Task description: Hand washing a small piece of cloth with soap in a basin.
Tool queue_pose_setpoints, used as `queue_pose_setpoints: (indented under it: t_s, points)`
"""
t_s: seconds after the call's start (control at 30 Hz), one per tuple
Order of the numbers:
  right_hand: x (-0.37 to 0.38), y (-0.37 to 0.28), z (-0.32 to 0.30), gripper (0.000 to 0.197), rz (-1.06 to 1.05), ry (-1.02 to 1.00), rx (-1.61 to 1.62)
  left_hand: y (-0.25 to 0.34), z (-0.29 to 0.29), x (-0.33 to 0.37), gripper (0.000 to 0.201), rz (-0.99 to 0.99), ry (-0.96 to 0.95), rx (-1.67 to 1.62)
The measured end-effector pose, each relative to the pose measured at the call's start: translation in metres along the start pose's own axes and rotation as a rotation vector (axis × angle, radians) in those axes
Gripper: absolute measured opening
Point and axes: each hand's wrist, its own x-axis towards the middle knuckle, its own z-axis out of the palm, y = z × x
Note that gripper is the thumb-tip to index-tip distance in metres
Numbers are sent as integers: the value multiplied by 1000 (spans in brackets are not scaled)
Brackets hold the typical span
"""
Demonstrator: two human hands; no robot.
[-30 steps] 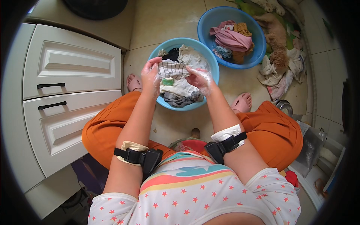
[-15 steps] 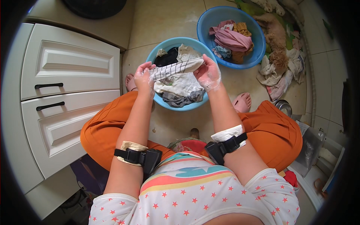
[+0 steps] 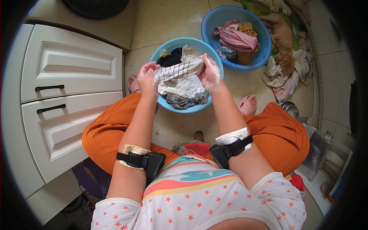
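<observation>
Stretched between both my hands, a white cloth with dark stripes (image 3: 178, 72) hangs over the basin; it looks like a small garment, its exact kind unclear. My left hand (image 3: 147, 76) grips one end, fingers bent around it. At the other end, my right hand (image 3: 211, 74) holds the cloth between thumb and fingers, with white suds on the skin. Below lies the light blue basin (image 3: 184, 110), holding wet laundry: a black piece (image 3: 171, 58), white pieces (image 3: 186, 87) and a dark grey piece (image 3: 184, 102).
A larger blue basin (image 3: 207, 28) with pink and mustard clothes stands beyond, to the right. Farther right, a curly-haired dog (image 3: 278, 32) lies by crumpled cloths (image 3: 297, 73). White cabinet drawers (image 3: 76, 61) flank my left. A red object (image 3: 193, 148) sits between my legs.
My right hand has turned and moved slightly left, its fingers now pointing more upward. The striped cloth is a little less stretched and more bunched. My left hand has barely moved.
</observation>
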Motion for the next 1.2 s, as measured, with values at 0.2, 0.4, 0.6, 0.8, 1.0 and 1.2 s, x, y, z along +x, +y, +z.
queue_pose_setpoints:
  t_s: [0.2, 0.4, 0.6, 0.8, 1.0, 1.2]
  points:
    - [13, 23, -21, 18, -272, 181, -548, 11, 14, -7, 20, 10, -13, 21]
    - [20, 11, -43, 18, -238, 259, -317, 21, 22, -11, 20, 84, -44, 28]
    - [4, 41, -43, 31, 331, 114, 12, 19, 69, -27, 18, -116, -213, -183]
    - [-14, 17, -15, 41, 473, -315, 379, 22, 70, -32, 21, -496, -344, -454]
    - [6, 3, -20, 44, 212, -59, -63, 23, 20, -7, 27, -511, -466, 438]
    - [13, 26, -17, 48, -1, 275, -200, 11, 72, -44, 21, 450, -291, 758]
